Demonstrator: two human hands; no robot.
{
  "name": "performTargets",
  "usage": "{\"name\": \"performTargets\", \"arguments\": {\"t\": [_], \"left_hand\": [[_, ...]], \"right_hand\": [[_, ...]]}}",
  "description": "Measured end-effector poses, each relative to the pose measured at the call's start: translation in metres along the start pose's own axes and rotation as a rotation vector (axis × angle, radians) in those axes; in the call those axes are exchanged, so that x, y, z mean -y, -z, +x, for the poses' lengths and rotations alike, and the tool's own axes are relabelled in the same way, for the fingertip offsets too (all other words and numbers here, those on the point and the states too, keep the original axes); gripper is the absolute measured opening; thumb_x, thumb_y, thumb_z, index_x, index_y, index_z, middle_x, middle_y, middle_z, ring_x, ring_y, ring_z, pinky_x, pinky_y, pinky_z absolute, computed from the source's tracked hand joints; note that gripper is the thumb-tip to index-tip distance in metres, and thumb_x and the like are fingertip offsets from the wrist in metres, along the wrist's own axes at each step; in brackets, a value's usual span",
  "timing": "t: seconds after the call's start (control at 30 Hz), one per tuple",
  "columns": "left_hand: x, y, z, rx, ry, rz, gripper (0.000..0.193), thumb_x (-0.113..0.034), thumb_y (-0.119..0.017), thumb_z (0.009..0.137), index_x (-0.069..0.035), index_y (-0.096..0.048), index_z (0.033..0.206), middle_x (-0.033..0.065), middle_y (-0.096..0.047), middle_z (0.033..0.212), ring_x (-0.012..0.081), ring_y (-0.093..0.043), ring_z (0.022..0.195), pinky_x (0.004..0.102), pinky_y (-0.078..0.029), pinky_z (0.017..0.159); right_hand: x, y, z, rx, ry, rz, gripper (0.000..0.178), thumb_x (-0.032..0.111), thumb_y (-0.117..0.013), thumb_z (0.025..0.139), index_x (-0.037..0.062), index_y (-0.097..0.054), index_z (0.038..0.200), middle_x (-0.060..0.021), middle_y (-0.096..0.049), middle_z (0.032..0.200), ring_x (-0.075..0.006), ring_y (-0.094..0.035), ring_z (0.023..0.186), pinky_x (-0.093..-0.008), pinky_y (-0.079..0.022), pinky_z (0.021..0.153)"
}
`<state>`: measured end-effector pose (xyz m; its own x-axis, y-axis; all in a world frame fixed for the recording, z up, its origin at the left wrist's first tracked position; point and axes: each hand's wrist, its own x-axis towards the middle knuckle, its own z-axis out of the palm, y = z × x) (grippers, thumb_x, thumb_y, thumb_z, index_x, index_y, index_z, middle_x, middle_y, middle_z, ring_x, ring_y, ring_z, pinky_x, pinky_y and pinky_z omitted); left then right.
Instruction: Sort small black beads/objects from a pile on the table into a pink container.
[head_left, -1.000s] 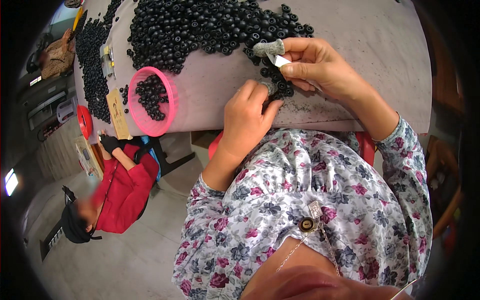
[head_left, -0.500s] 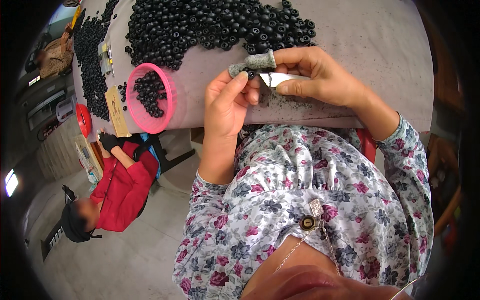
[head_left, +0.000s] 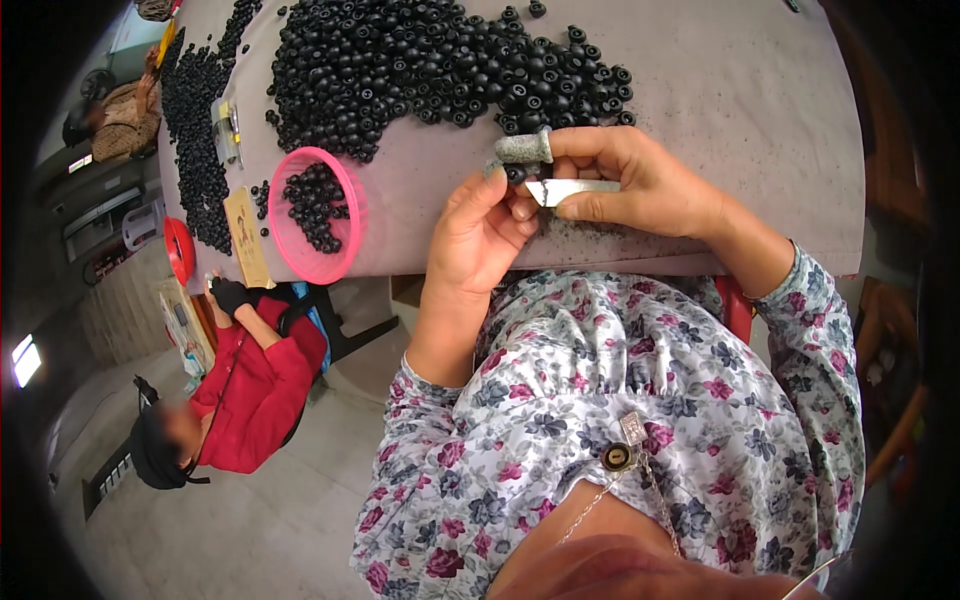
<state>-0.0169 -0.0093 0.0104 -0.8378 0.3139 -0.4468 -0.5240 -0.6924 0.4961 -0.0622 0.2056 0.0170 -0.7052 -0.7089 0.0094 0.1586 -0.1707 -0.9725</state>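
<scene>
My left hand (head_left: 478, 225) pinches a small round black piece (head_left: 514, 174) between thumb and fingers, just above the table's near edge. In my right hand (head_left: 645, 185) is a short blade with a white-wrapped grip (head_left: 585, 190), held between thumb and fingers. The blade's tip is right beside the black piece; whether it touches cannot be made out. A speckled grey finger cover (head_left: 523, 148) sits on my right index finger, above the piece. My left index fingertip is mostly hidden behind the piece and thumb.
A large heap of black pieces (head_left: 400, 75) lies beyond my hands. Left of them stands a pink basket (head_left: 357, 215) partly filled with pieces. Farther left are a cardboard strip (head_left: 247, 240), another heap (head_left: 200, 140) and a person in red (head_left: 260, 395). Dark crumbs dot the cloth.
The whole view has shifted slightly, so the table appears lower. My left hand has turned and come closer to the right, and its covered index finger shows less. Both grips stay the same.
</scene>
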Motion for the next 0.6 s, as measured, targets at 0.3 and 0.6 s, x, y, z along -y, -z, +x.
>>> {"name": "performTargets", "arguments": {"t": [0.3, 0.6], "left_hand": [[0.0024, 0.0049, 0.0009, 0.083, 0.104, -0.035, 0.017, -0.018, -0.060, 0.095, -0.001, -0.064, 0.097, 0.0072, -0.064, 0.086, 0.0127, -0.057, 0.069, 0.0264, -0.048, 0.060], [0.0017, 0.0043, -0.0013, 0.077, 0.181, -0.244, 0.018, -0.016, -0.059, 0.095, 0.000, -0.062, 0.089, 0.0074, -0.064, 0.081, 0.0126, -0.057, 0.063, 0.0270, -0.049, 0.056]], "right_hand": [[-0.0049, -0.0003, 0.0005, 0.036, -0.019, 0.030, 0.047, 0.004, -0.070, 0.085, -0.0040, -0.055, 0.129, -0.0024, -0.063, 0.090, -0.0081, -0.055, 0.086, -0.0275, -0.048, 0.082], [0.0000, -0.0009, 0.0016, 0.057, -0.026, 0.187, 0.045, 0.004, -0.068, 0.087, -0.0050, -0.055, 0.129, -0.0006, -0.062, 0.090, -0.0060, -0.054, 0.084, -0.0245, -0.046, 0.078]]}}
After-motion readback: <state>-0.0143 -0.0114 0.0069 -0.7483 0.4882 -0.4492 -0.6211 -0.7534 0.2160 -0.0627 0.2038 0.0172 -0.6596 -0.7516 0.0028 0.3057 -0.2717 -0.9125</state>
